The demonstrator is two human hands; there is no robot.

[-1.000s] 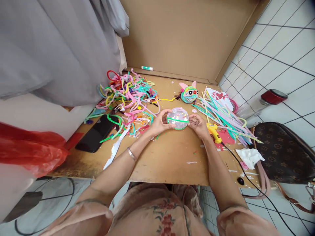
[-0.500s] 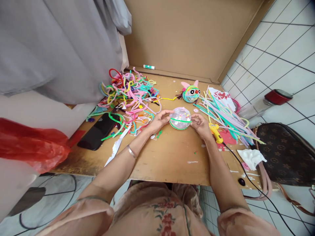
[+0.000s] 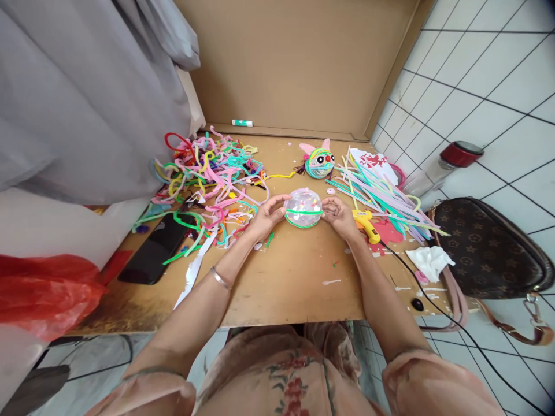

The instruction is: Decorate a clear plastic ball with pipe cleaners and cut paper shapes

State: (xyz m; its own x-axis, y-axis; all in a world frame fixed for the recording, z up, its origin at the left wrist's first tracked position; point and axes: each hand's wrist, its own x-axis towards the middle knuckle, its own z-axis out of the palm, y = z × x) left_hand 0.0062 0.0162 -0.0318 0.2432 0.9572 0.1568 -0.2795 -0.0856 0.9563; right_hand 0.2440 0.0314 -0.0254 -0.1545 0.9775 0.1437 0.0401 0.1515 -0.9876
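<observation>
A clear round plastic ball (image 3: 304, 202) is between my two hands over the middle of the table, with small coloured bits showing through it. One green pipe cleaner (image 3: 304, 212) runs across its front, and another green line curves along its lower edge. My left hand (image 3: 269, 216) grips the ball's left side, thumb and fingers closed at the rim. At the right side, my right hand (image 3: 340, 216) pinches the end of the green pipe cleaner against the ball. Behind them sits a finished-looking striped ball (image 3: 319, 164) with pink ears, eyes and a red nose.
Tangled pipe cleaners (image 3: 217, 167) and a black phone (image 3: 154, 254) lie left. Straight pipe cleaners (image 3: 385, 199), a yellow glue gun (image 3: 366, 225) with its cord, crumpled tissue (image 3: 430, 263) and a brown handbag (image 3: 485, 248) are right. A glue stick (image 3: 241, 123) lies at the back.
The view has shifted, so everything on the table appears further left. Both hands keep their hold on the ball and pipe cleaner, with little visible difference.
</observation>
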